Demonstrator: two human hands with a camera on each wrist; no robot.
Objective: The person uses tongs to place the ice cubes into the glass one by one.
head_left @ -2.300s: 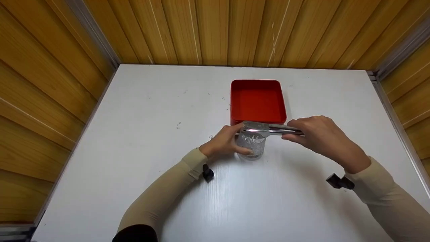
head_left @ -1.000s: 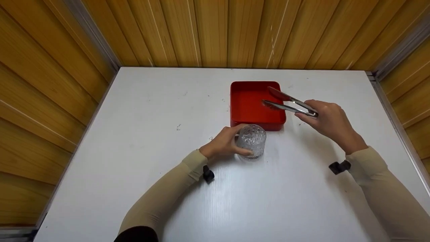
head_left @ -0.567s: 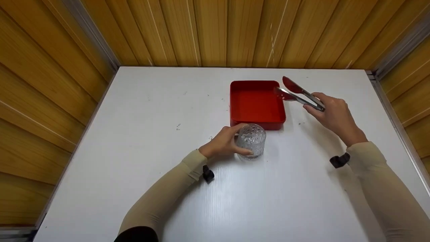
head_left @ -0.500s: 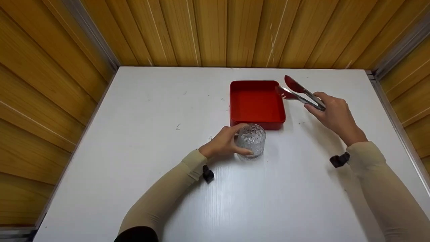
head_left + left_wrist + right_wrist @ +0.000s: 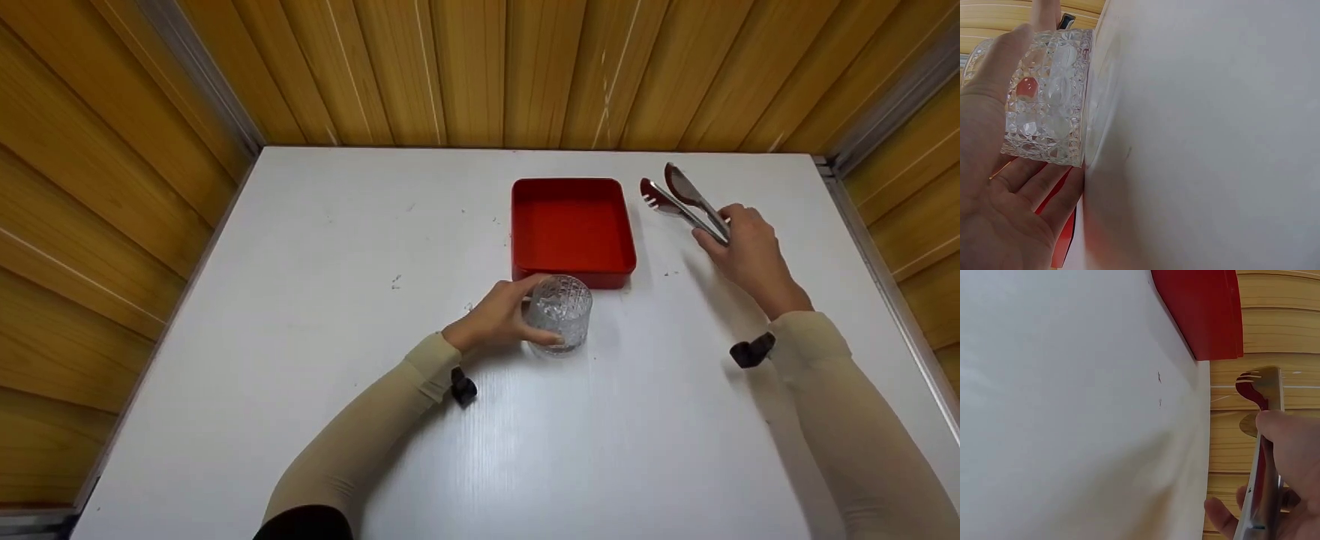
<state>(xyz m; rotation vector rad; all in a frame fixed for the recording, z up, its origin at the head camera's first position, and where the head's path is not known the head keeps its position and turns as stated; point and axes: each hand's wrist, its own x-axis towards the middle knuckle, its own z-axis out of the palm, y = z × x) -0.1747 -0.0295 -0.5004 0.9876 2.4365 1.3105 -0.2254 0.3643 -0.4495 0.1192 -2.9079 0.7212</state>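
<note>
In the head view, my left hand [image 5: 495,321] holds a clear, cut-pattern glass [image 5: 566,319] that stands upright on the white table. The left wrist view shows the thumb in front of the glass [image 5: 1053,93] and the fingers behind and below it. To the right, my right hand [image 5: 752,259] grips metal serving tongs [image 5: 686,187] near the hinged end. Their two arms are spread, one tip slotted like a fork and the other a smooth blade. Nothing shows between the tips, which point away from me, above the table, as the right wrist view of the tongs [image 5: 1255,495] also shows.
A square red tray [image 5: 574,280] lies just behind the glass, its floor bare. Small dark marks [image 5: 396,282] dot the white table [image 5: 337,225]. Wood-panelled walls [image 5: 465,75] enclose the back and both sides.
The tongs have moved from over the glass, across the tray, to the right of it, and their tips have spread apart. My left hand and the glass have stayed put.
</note>
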